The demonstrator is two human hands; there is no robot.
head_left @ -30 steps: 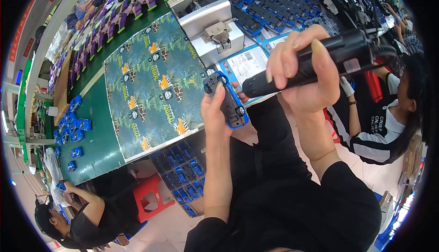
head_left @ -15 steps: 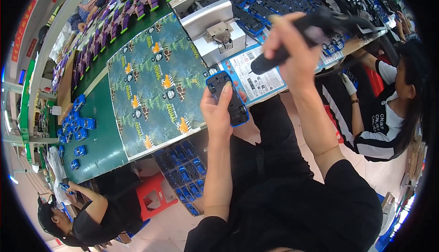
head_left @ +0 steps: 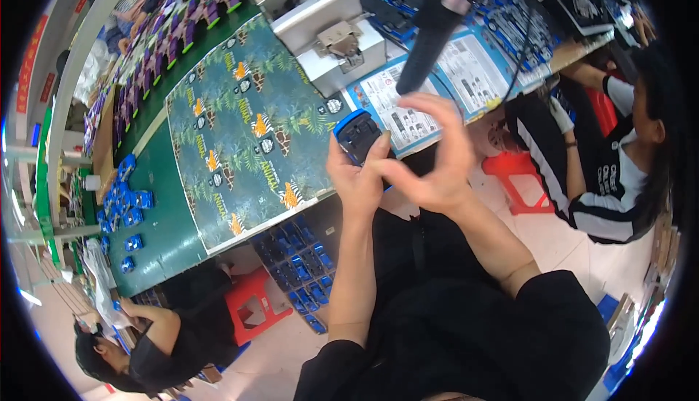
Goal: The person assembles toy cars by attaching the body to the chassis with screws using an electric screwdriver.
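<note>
Gripping a blue toy car (head_left: pixel 354 136) in the left hand (head_left: pixel 357 182); curving the right hand (head_left: pixel 445 173), empty, near it; working at a green bench (head_left: pixel 167 237) with a jungle-print sheet (head_left: pixel 237 128) beyond the left hand, 1 co-worker (head_left: pixel 611 201) right of both hands.

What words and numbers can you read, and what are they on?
I won't copy words, but they're here:
Patterned mat: yellow word, repeated.
Co-worker's top: white letters.
Printed sheet: mostly too small.
Black power tool: pale label, too blurred.
Red banner: too blurred.
Blue toy car: none visible.
</note>
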